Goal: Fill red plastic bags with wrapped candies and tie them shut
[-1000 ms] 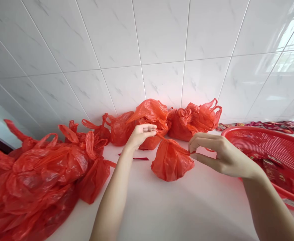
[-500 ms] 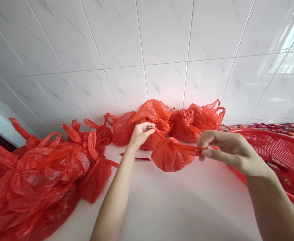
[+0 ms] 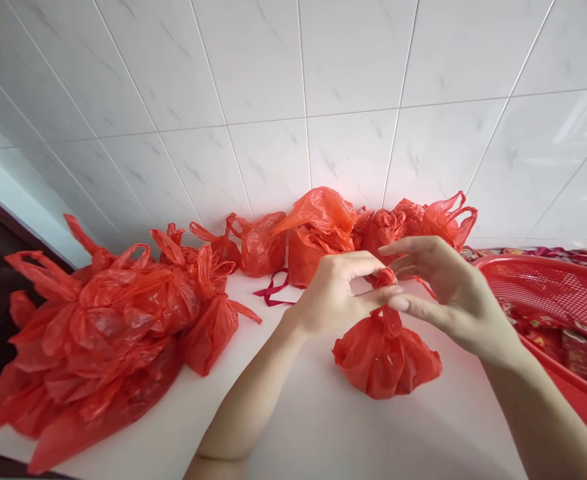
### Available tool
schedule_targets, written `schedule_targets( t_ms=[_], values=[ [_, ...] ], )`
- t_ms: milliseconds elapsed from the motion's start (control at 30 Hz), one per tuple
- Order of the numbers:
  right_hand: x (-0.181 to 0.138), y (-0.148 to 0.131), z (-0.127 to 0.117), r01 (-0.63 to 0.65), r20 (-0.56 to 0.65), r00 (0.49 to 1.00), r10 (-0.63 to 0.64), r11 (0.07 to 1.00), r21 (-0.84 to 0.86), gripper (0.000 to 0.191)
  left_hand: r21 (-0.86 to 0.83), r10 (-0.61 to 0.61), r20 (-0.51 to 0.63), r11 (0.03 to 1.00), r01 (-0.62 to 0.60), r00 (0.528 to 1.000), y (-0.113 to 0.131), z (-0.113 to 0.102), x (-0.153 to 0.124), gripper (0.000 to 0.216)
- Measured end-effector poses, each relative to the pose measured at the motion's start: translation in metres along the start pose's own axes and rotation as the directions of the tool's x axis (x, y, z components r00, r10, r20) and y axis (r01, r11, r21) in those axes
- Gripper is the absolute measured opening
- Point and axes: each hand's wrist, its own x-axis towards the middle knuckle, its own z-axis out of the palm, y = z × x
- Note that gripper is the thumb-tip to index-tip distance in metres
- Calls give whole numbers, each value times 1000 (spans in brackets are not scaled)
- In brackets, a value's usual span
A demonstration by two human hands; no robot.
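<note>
A small red plastic bag (image 3: 386, 363) with something bulky inside sits on the white table, its top gathered into a twisted, looped neck. My left hand (image 3: 336, 293) pinches that neck between thumb and fingers from the left. From the right, my right hand (image 3: 448, 303) curls its thumb and fingers around the same looped handles; its index finger is raised and its exact contact is partly hidden. Just behind the hands stands another red bag (image 3: 318, 230) with a puffed-out top.
A heap of red plastic bags (image 3: 123, 313) covers the table's left side. More tied bags (image 3: 263, 243) line the tiled wall (image 3: 268, 160). A dark red ribbon (image 3: 273, 293) lies near them. At right is a red mesh basket (image 3: 538, 280) holding dark red packets (image 3: 578, 353).
My hands have come together from opposite sides of the bag. Its handles, earlier stretched apart, are now wound together into a neck. The view has shifted slightly.
</note>
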Motion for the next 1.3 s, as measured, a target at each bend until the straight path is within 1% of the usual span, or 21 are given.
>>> schedule_targets(
  t_ms=[33,67,100,133,167,233,333,433,533,633,733,767,833,900,933,1000,1033,1100,1200,1267,1300],
  values=[
    [1,2,0,-27,89,996,29,999,-18,45,-11,0,-35,1000,0,999,0,-1,0,14],
    [1,4,1,-50,183,981,59,997,-50,43,-21,4,-70,1000,-5,998,0,-3,0,13],
    [1,6,2,-69,265,960,90,994,-86,34,-24,14,-106,1000,-16,994,1,-5,0,13],
    [2,9,5,-87,321,939,120,989,-118,23,-15,27,-137,999,-29,990,2,-7,1,14],
    [1,12,8,-105,350,925,147,985,-134,21,3,38,-167,999,-38,985,2,-9,1,15],
    [1,15,14,-146,351,919,178,982,-118,32,46,52,-240,998,-42,969,2,-13,1,15],
    [1,17,20,-180,337,922,190,982,-61,38,58,62,-340,997,-44,939,-2,-20,2,14],
    [1,17,22,-169,325,929,175,985,-46,38,44,53,-390,998,-39,919,-9,-25,3,14],
    [1,20,25,-150,330,928,175,984,-100,33,47,23,-403,999,-5,915,-14,-27,4,14],
    [-1,25,30,-144,332,924,190,977,-157,29,43,-6,-369,999,23,929,-17,-29,5,16],
    [-2,28,34,-142,305,931,202,968,-207,27,-1,-54,-343,998,57,938,-20,-32,5,14],
    [-2,28,35,-139,295,934,203,965,-224,26,-18,-76,-340,997,75,937,-21,-34,4,18],
    [-3,29,36,-127,277,940,198,959,-255,24,-34,-138,-328,990,135,935,-22,-38,3,38],
    [-2,30,37,-113,251,950,186,954,-278,23,-26,-233,-273,972,235,933,-22,-41,1,53],
    [-2,30,36,-111,235,955,183,951,-288,22,-19,-280,-220,959,283,934,-22,-43,0,53],
    [-2,31,36,-116,202,962,183,946,-304,22,-1,-341,-81,940,342,937,-21,-44,-2,39],
    [-2,31,36,-116,192,965,181,944,-308,21,7,-351,-17,936,351,936,-21,-44,-3,32],
    [-2,31,37,-105,191,967,170,945,-310,20,15,-353,69,936,353,933,-21,-41,-3,29],
    [-3,30,38,-86,230,959,165,945,-317,19,-5,-380,106,924,382,919,-21,-37,-2,34],
    [-3,30,38,-79,270,946,177,938,-339,18,-19,-398,99,916,402,912,-20,-37,-1,36],
    [-3,29,36,-65,284,943,172,934,-352,21,-24,-404,77,913,406,912,-19,-39,0,36]
  ],
)
